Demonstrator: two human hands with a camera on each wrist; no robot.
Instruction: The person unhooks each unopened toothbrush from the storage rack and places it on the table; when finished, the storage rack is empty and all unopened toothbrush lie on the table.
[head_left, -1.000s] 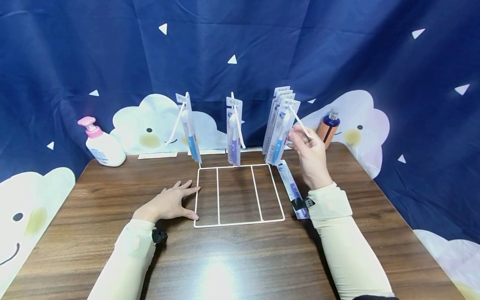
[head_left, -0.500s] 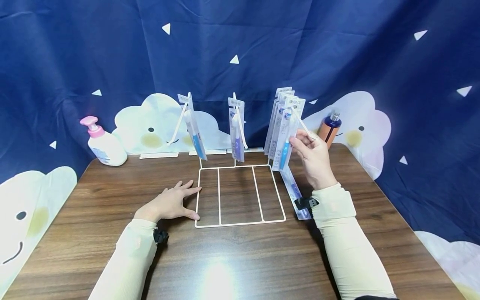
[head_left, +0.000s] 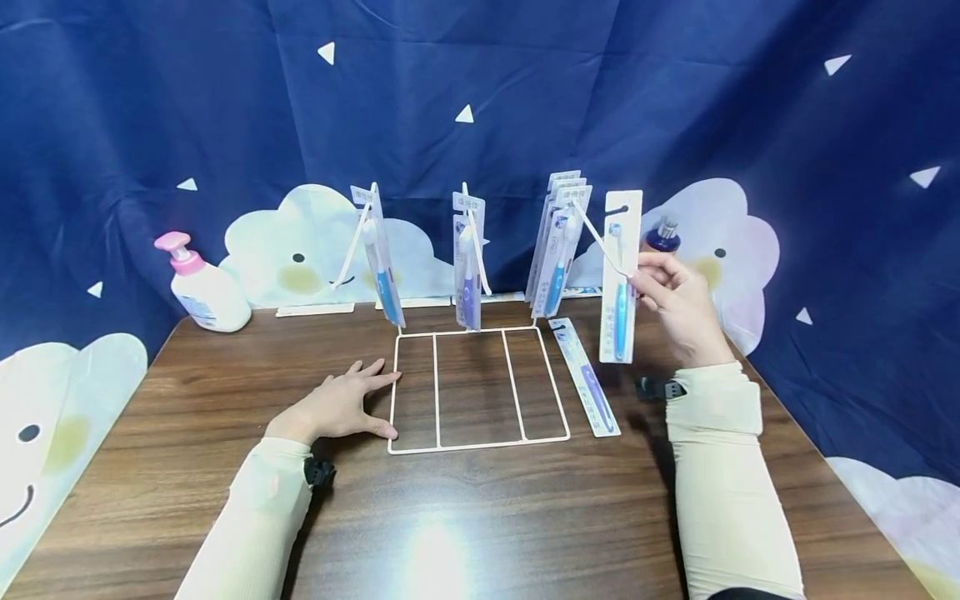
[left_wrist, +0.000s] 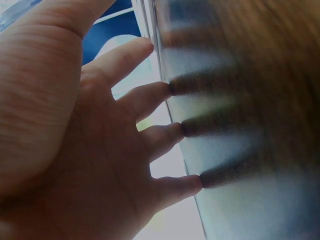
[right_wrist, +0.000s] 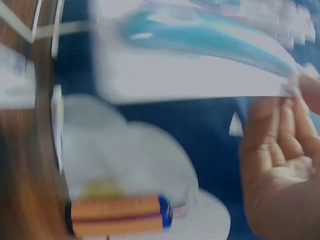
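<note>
Table: I am looking at a dark brown wood-grain tabletop (head_left: 480, 517) filling the lower half of the frame, glossy, with a glare patch near the bottom centre.
Backdrop: a navy cloth curtain with white triangles and pale cloud faces (head_left: 315, 242) is hanging across the upper half.
Rack: a white wire display rack with a flat three-bay base (head_left: 477, 390) is sitting mid-frame; its slanted hooks are carrying flat carded toothbrush packs (head_left: 556, 246) at the back edge.
Key relation: the blue-handled toothbrush in its white card blister pack (head_left: 621, 275) is hanging upright, long axis vertical, right of centre, just off the tip of the rightmost white hook (head_left: 597, 240); my right hand is the one on it, the left is well apart.
Right hand: my right hand (head_left: 678, 307) is pinching the pack's right edge between thumb and fingertips.
Left hand: my left hand (head_left: 341, 406) is lying spread and flat on the wood, fingertips touching the rack's left base wire.
Loose pack: a second flat carded toothbrush pack (head_left: 585, 377) is lying on the table beside the base, long axis running diagonally.
Bottles: a white pump bottle with pink top (head_left: 201, 287) is standing at left; an orange bottle with dark blue cap (head_left: 660, 237) is partly hidden behind the right hand.
</note>
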